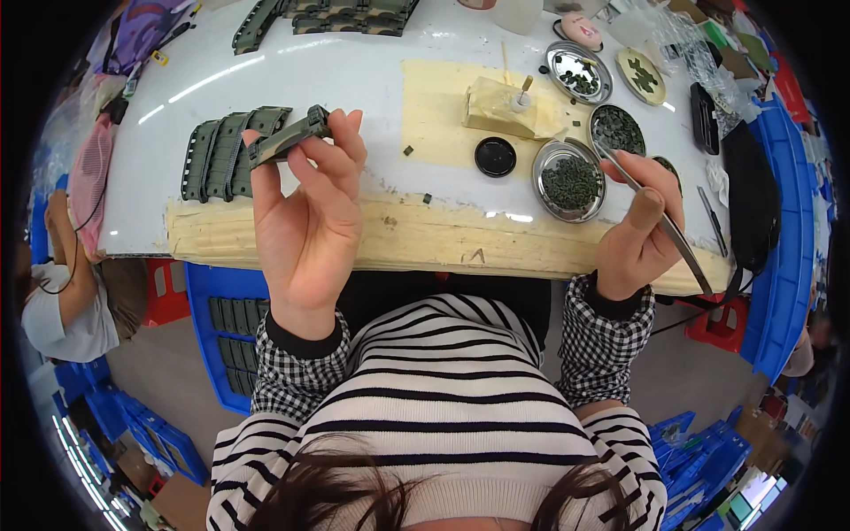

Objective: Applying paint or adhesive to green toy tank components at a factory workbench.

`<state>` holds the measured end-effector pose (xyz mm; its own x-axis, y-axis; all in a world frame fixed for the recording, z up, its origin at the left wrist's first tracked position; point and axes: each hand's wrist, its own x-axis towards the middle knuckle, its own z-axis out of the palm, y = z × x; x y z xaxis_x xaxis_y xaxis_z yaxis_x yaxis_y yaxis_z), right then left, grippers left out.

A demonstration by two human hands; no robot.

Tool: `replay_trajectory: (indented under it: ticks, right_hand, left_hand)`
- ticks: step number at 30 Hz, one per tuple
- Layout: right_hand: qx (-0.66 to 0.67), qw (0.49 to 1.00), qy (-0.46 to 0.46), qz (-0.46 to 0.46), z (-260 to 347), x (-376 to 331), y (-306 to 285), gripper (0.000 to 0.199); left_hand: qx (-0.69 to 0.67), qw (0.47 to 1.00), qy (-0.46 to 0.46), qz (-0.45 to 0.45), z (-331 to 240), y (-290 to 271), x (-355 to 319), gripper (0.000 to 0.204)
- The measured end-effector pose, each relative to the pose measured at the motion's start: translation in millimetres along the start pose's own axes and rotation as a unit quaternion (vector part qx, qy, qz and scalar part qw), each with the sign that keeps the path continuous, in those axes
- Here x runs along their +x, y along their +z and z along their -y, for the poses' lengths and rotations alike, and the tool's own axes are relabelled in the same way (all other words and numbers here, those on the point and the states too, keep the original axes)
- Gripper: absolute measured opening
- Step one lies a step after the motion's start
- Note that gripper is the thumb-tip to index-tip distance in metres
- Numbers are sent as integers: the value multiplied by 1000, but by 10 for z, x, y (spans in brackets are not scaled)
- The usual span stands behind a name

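My left hand (312,226) is raised above the table's near edge, its fingers pinching a long green-and-tan camouflage plastic part (290,138) by its ends. In my right hand (636,243) is a pair of metal tweezers (680,243), whose tips point toward the dishes of small pieces. A tan finger cover (645,210) wraps the right thumb. Just left of that hand sits a round metal dish (540,196) heaped with tiny dark green pieces (571,183). Behind it stands another dish of flat green pieces (620,133); whether the tweezers' tips hold anything is too small to tell.
Several similar green parts (212,157) lie side by side at left, more (354,16) at the back. A tape-wrapped block (496,108) holds a small bottle (521,99); a black lid (495,157) lies before it. Below the table, a blue crate (202,310) holds parts.
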<state>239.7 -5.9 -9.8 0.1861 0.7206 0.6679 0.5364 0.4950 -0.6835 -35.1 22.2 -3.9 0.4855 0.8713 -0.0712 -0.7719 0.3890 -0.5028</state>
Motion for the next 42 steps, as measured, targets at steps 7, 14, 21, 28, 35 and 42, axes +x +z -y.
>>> replay_trajectory:
  ticks: [7, 14, 21, 28, 35, 42]
  right_hand:
    - [-19, 996, 50, 74, -142, 3, -15, 14]
    - [-36, 995, 50, 74, -187, 29, 17, 17]
    - [-90, 991, 38, 88, -153, 74, 35, 15]
    - [-109, 988, 33, 105, -157, 82, 33, 15]
    - [-131, 984, 12, 121, -169, 106, 51, 18]
    - [-106, 988, 17, 109, -156, 94, 38, 17]
  left_hand:
    - [43, 999, -25, 2, 53, -62, 75, 77]
    - [145, 989, -4, 31, 54, -95, -12, 79]
    - [284, 956, 51, 45, 149, -78, -8, 52]
    - [461, 880, 90, -71, 243, -57, 76, 48]
    - [571, 805, 128, -95, 280, 5, 77, 52]
    - [645, 751, 126, -65, 384, -6, 120, 61]
